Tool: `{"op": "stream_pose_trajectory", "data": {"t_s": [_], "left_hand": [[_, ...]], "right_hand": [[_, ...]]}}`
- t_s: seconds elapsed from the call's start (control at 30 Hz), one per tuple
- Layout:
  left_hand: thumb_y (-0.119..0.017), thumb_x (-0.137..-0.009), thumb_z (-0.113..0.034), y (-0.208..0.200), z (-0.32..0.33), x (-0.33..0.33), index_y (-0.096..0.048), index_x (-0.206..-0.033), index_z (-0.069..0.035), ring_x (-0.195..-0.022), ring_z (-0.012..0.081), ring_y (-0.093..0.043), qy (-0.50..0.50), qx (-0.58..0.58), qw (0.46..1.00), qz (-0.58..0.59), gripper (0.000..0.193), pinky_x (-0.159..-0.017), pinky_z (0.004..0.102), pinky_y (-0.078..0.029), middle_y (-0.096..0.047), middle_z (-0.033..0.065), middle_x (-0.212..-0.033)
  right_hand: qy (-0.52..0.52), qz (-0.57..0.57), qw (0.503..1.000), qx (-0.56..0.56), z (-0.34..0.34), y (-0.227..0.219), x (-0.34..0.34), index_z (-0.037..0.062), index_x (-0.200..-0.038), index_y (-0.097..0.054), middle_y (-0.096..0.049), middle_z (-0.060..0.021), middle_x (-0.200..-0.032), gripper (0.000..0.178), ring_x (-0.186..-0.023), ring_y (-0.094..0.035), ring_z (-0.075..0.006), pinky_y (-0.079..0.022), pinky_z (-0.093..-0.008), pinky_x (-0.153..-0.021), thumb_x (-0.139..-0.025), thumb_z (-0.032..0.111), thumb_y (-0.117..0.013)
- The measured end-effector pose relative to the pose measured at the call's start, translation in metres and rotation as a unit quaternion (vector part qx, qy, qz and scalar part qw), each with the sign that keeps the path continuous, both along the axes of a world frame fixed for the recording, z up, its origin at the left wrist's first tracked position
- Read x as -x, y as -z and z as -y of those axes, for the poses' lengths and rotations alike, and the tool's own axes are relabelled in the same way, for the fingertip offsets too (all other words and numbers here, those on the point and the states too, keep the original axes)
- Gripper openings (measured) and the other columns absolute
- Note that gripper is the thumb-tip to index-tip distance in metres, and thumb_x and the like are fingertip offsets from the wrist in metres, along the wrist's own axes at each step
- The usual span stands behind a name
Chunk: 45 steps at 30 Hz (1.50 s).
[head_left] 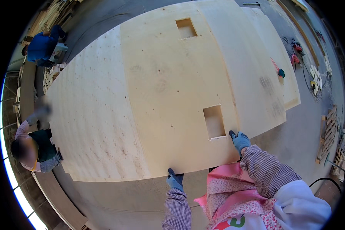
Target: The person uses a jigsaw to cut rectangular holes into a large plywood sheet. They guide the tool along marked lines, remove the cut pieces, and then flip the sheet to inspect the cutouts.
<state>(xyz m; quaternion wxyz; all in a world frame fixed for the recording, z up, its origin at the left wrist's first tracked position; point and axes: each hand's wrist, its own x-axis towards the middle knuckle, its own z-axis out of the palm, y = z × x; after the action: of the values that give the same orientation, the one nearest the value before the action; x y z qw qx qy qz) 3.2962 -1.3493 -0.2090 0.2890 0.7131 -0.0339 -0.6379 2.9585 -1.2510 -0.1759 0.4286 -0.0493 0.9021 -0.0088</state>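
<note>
Grey workshop floor [306, 134] below. A large plywood panel [172, 96] with rectangular cutouts fills centre; gloved left hand [175, 179] and right hand [240, 140] clamp its six o'clock edge, spaced apart for balance. A co-worker [34, 147] steadies nine o'clock.

Grey concrete floor [295, 142], timber stacks [50, 17], daylit.
</note>
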Motion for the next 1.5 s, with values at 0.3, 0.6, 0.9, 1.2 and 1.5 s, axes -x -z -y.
{"op": "stream_pose_trajectory", "data": {"t_s": [0.3,0.6,0.9,1.2,1.5], "left_hand": [[-0.058,-0.081,-0.026,-0.038,-0.037,0.069,-0.028,-0.127,0.003,-0.120,0.0291,-0.033,0.343,0.222,0.773,0.486,0.062,-0.100,0.0346,-0.027,-0.036,0.0179,-0.127],[-0.056,-0.081,-0.040,-0.024,-0.094,0.117,-0.035,-0.124,-0.005,-0.115,0.0266,-0.039,-0.045,-0.146,0.981,-0.122,0.060,-0.095,0.0460,-0.034,-0.042,0.0129,-0.122],[-0.056,-0.082,-0.035,-0.004,-0.095,0.129,-0.049,-0.109,-0.003,-0.086,0.0295,-0.058,0.135,-0.055,0.989,0.002,0.043,-0.073,0.0429,-0.051,-0.058,0.0143,-0.097],[-0.058,-0.081,-0.032,-0.009,-0.097,0.135,-0.048,-0.108,-0.002,-0.081,0.0273,-0.059,0.113,-0.036,0.992,0.044,0.042,-0.070,0.0410,-0.052,-0.058,0.0129,-0.094],[-0.059,-0.082,-0.026,0.009,-0.121,0.160,-0.051,-0.104,0.000,-0.082,0.0222,-0.058,0.067,0.112,0.984,0.118,0.035,-0.071,0.0377,-0.052,-0.058,0.0108,-0.095]], "right_hand": [[-0.059,0.058,0.992,0.095,-0.036,0.003,0.024,0.0048,-0.105,-0.053,-0.058,-0.0163,-0.102,0.052,-0.092,-0.055,-0.0322,-0.042,-0.0382,-0.082,-0.077,0.048,-0.051],[-0.201,-0.095,0.912,0.344,-0.076,-0.015,0.061,0.0122,-0.110,-0.050,-0.056,-0.0101,-0.105,0.037,-0.101,-0.050,-0.0281,-0.040,-0.0375,-0.087,-0.075,0.022,-0.058],[-0.706,-0.123,0.546,0.433,-0.001,-0.004,0.078,0.0138,-0.116,-0.044,-0.045,-0.0077,-0.121,0.054,-0.118,-0.036,-0.0252,-0.026,-0.0405,-0.102,-0.066,0.022,-0.064],[-0.863,-0.222,0.327,0.315,0.042,0.047,0.099,0.0145,-0.128,-0.031,-0.032,-0.0066,-0.133,0.057,-0.126,-0.024,-0.0254,-0.011,-0.0419,-0.108,-0.078,0.029,-0.054],[-0.825,-0.090,0.317,0.459,0.053,0.066,0.121,0.0139,-0.108,-0.049,-0.045,-0.0077,-0.105,0.045,-0.107,-0.041,-0.0258,-0.024,-0.0422,-0.103,-0.065,0.022,-0.062]]}}
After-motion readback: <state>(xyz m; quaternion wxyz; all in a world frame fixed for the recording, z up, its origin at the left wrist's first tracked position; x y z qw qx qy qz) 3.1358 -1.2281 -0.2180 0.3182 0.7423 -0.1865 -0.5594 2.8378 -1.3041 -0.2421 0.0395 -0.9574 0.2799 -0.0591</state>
